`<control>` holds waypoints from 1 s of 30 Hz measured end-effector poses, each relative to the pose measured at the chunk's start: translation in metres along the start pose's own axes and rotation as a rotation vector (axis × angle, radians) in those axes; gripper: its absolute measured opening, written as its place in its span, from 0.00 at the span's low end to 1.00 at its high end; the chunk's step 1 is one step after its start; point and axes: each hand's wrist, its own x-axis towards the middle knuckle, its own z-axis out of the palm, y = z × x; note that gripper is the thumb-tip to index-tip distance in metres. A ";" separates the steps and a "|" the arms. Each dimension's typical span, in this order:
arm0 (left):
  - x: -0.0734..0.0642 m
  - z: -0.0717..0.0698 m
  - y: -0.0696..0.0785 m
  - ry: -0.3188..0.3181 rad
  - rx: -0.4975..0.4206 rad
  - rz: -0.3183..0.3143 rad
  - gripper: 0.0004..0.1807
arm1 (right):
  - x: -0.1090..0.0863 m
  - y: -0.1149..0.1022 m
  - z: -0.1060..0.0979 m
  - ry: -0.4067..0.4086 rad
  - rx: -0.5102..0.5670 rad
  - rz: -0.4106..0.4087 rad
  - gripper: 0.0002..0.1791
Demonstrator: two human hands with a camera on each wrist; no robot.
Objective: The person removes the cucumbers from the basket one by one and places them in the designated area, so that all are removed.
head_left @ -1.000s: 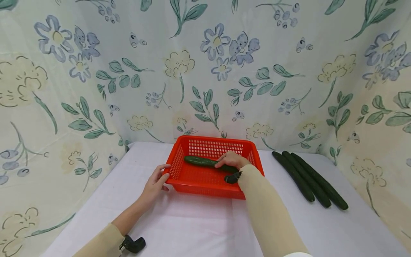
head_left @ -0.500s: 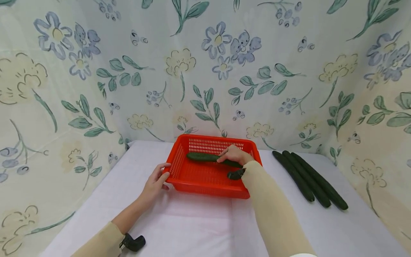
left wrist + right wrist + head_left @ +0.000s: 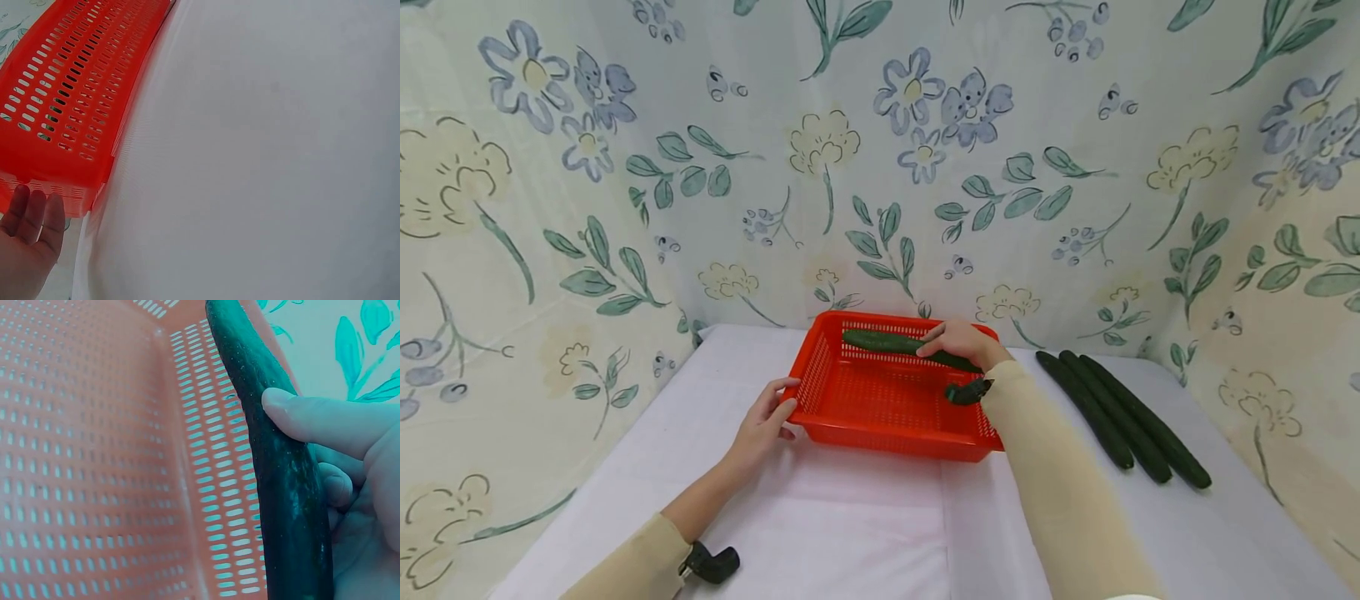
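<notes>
A red perforated plastic basket (image 3: 887, 443) stands on the white cloth in the head view. At its left front corner my left hand (image 3: 762, 427) holds the rim; in the left wrist view, several fingertips (image 3: 55, 209) lie against the basket's end wall. My right hand (image 3: 964, 342) grips a long dark green cucumber (image 3: 880, 341) near its middle, above the back of the basket at about rim height. In the right wrist view the thumb (image 3: 284, 409) presses on one side of the cucumber (image 3: 294, 519), with fingers curled behind it.
Three more cucumbers (image 3: 1123, 417) lie side by side on the white tablecloth (image 3: 865, 533), right of the basket. A floral curtain (image 3: 880, 167) rises behind and along both sides. Black wrist devices (image 3: 711, 564) are strapped to both forearms.
The right hand has lifted the cucumber from the basket's floor up toward its back rim, moving slightly right. The left hand stays at the corner.
</notes>
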 end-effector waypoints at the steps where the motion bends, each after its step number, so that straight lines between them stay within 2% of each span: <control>1: 0.000 0.000 0.000 0.001 -0.001 0.000 0.21 | -0.001 -0.001 -0.003 -0.002 0.012 0.006 0.24; 12: 0.001 0.000 -0.001 -0.005 0.006 0.015 0.22 | -0.005 -0.010 -0.026 0.024 -0.009 -0.037 0.26; 14: 0.001 0.000 0.000 -0.008 0.008 0.010 0.23 | -0.008 -0.009 -0.030 0.028 -0.001 -0.038 0.24; 18: 0.001 0.001 0.000 -0.008 0.007 0.002 0.22 | -0.015 -0.007 -0.037 0.012 0.091 -0.029 0.20; 26: 0.001 0.002 0.001 -0.005 0.007 -0.003 0.22 | -0.025 -0.001 -0.054 0.052 0.070 -0.028 0.18; 30: 0.001 0.002 0.003 0.002 0.006 0.002 0.22 | -0.029 0.005 -0.064 0.065 0.080 -0.061 0.18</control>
